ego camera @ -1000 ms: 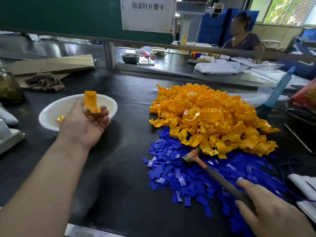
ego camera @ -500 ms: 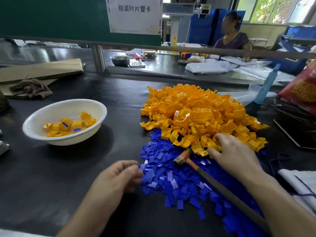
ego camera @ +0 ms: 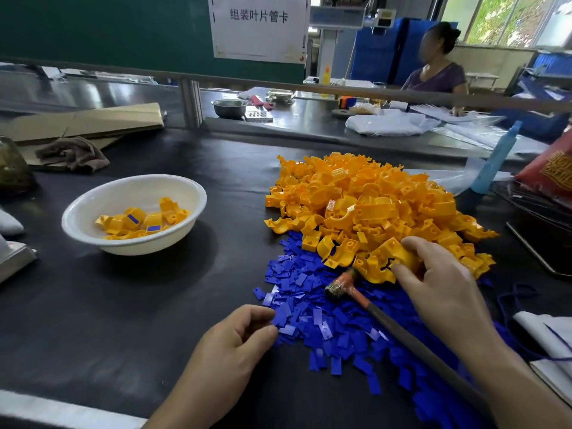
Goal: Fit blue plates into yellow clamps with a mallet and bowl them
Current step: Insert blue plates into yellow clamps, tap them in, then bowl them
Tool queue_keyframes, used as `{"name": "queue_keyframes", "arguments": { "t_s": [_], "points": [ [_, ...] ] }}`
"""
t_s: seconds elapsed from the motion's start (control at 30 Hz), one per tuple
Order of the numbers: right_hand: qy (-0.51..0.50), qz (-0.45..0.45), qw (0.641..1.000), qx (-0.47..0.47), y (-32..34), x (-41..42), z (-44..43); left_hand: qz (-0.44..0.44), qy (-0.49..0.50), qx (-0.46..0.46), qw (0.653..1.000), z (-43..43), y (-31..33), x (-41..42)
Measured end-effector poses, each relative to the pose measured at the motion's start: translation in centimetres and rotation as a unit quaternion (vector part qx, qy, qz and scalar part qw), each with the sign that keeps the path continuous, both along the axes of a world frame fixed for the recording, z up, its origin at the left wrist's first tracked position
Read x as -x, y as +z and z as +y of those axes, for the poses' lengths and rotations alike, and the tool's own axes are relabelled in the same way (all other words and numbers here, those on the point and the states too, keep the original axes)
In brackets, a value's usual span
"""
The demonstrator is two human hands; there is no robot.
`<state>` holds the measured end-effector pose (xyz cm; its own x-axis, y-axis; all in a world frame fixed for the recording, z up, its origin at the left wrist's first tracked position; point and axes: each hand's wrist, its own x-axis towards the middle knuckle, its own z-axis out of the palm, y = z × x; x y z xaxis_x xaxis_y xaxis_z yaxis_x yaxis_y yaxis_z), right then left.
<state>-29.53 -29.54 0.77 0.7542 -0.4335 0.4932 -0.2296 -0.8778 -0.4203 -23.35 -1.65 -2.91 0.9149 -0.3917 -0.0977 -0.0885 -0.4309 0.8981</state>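
Sitting on the left side of the black table (ego camera: 108, 305), a white bowl (ego camera: 93, 201) holds a small batch of finished clamps (ego camera: 142, 219). They are yellow pieces, and two of them plainly show a blue plate pressed in.

The right hand (ego camera: 439, 286) rests at the near edge of the heap of yellow clamps (ego camera: 371, 199). Its thumb and fingers (ego camera: 399, 270) are curled around one yellow clamp (ego camera: 390, 255), which lies against the heap.

The left hand (ego camera: 235, 342) is low on the table at the left fringe of the spread of blue plates (ego camera: 309, 308). Its fingers (ego camera: 263, 331) are bent in, with the thumb close above them and the tips touching the outermost plates. I cannot tell whether a plate is pinched between them.

The mallet (ego camera: 343, 283) lies loose on the blue plates between the two hands. Its head sits just below the yellow heap, and its handle runs back toward the person beside the right forearm. Neither hand is on it.

At the far left lie flattened cardboard (ego camera: 93, 119) and a crumpled rag (ego camera: 71, 153). A rail and a green board carrying a paper sign (ego camera: 260, 26) cross behind the table. Beyond them a metal bowl (ego camera: 230, 106) sits on the next table, where another person (ego camera: 436, 75) is seated. A blue bottle (ego camera: 495, 159) and a red bag (ego camera: 554, 168) crowd the right edge.
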Motion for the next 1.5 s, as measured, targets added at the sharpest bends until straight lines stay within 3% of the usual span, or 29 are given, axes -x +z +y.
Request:
{"name": "queue_keyframes", "arguments": {
  "t_s": [0.17, 0.3, 0.43, 0.57, 0.73, 0.83, 1.17, 1.5],
  "points": [
    [0.019, -0.033, 0.997, -0.064, 1.1, 2.4, 4.0, 0.061, 0.022, 0.120, 0.991, -0.6, 0.8, 0.7],
    [0.133, -0.016, 0.988, -0.076, 0.3, 4.4, 9.2, 0.167, -0.053, 0.247, 0.953, -2.3, 1.3, 3.1],
    [0.199, -0.048, 0.977, -0.064, -1.5, 5.5, 12.3, 0.225, 0.016, 0.342, 0.912, -4.0, 0.2, 4.6],
    [0.190, 0.040, 0.981, -0.010, -1.9, 6.4, 11.6, 0.221, 0.069, 0.370, 0.900, -3.1, -0.3, 4.1],
    [0.109, 0.241, 0.959, 0.105, -2.3, 5.7, 8.3, 0.207, 0.088, 0.355, 0.907, -1.3, -0.5, 2.8],
    [0.106, 0.280, 0.944, 0.138, -3.1, 4.3, 8.0, 0.221, 0.059, 0.336, 0.914, -1.2, -0.3, 2.8],
    [0.111, 0.204, 0.969, 0.088, -4.2, 2.3, 7.2, 0.207, -0.037, 0.254, 0.944, -1.2, -0.3, 3.2],
    [0.110, 0.092, 0.985, -0.091, -2.5, 3.9, 6.9, 0.092, -0.039, 0.120, 0.988, -2.4, -0.6, 5.0]
  ]
}}
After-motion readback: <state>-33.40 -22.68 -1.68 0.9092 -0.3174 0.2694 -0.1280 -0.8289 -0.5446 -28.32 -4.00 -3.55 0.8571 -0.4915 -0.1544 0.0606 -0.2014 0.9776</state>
